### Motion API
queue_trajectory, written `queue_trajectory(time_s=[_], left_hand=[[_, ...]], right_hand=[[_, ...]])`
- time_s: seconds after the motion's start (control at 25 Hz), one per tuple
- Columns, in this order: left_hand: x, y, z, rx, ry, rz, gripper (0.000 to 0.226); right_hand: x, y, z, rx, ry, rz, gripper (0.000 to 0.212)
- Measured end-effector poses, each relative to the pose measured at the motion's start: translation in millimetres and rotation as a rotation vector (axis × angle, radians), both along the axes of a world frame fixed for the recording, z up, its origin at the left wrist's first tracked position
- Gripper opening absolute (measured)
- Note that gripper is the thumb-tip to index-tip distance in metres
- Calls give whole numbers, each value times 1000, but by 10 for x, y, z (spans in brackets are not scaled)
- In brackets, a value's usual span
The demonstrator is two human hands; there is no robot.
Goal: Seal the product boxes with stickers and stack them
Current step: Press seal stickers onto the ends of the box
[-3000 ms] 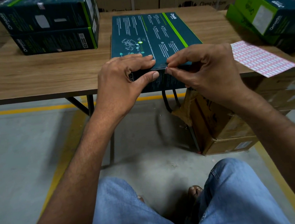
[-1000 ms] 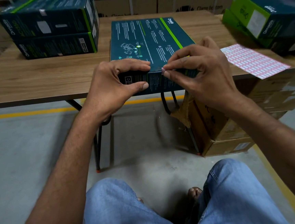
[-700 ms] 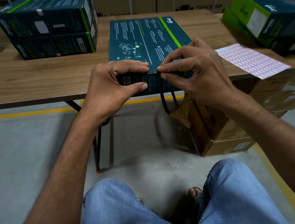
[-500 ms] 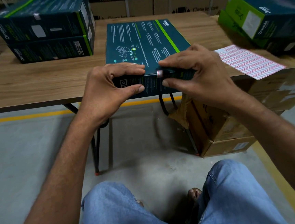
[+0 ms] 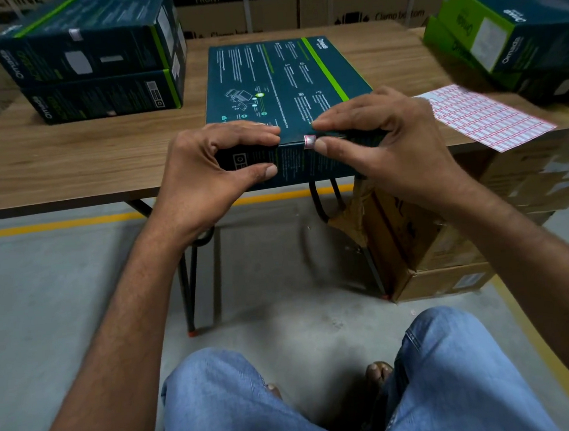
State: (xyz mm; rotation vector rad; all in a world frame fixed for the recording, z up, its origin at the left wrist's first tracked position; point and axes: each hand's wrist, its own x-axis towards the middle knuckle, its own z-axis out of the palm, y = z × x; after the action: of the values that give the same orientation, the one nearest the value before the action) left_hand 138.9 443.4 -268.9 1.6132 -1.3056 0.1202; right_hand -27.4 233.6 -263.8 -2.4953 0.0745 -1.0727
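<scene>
**Sticker pressed onto the near edge of a flat box**

While the flat box (image 5: 282, 88) lies on the wooden table (image 5: 82, 157) at twelve o'clock from the seated person, its near end is gripped from both sides. Farthest left, at about ten o'clock, a stack of two boxes (image 5: 91, 67) is seen on the table, one squarely on the other, well apart from the flat box. Next, the left hand (image 5: 210, 173) is closed on the near left part of the flat box: the fingers are laid on the top face and the thumb is pressed against the front face below. Just to its right, a small sticker (image 5: 309, 141) is seen folded over the top front edge of the box, half on the top and half on the front. The sticker is touched by the right hand (image 5: 380, 145), whose forefinger rests on the top face beside it and whose thumb tip is pressed at its right end on the front face; the box edge is pinched between them. At about two o'clock, a sheet of stickers (image 5: 484, 115) in red-bordered rows lies flat at the table's right end, near the right hand but apart from it. Farthest right, more boxes (image 5: 508, 34) are piled, tilted, behind the sheet. Below the table edge, a brown carton (image 5: 427, 254) stands on the floor under the right forearm, and blue jeans (image 5: 245, 408) fill the bottom at six o'clock.
</scene>
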Motion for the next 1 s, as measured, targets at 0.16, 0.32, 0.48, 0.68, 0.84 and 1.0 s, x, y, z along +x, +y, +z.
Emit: queue_trajectory(time_s=[0.16,0.32,0.48,0.68,0.84,1.0], left_hand=[[-8,-4,-8,-1,-6,18,36],[-2,1,-6,1,-12,15,35],[-18,-6,-7,-4,-11,27,35],[-7,5,-5,0,-28,24,35],[-10,-1,-5,5,-31,23,35],[-5,5,1,15,-13,23,36]], right_hand=[[84,44,-49,-201,18,5,26],[29,-5,-60,-176,15,-11,34],[20,49,-88,53,-129,-36,21],[145,129,-168,-151,-145,-86,21],[86,26,-164,-304,-35,-62,29],[49,-13,-57,-85,32,-30,38]])
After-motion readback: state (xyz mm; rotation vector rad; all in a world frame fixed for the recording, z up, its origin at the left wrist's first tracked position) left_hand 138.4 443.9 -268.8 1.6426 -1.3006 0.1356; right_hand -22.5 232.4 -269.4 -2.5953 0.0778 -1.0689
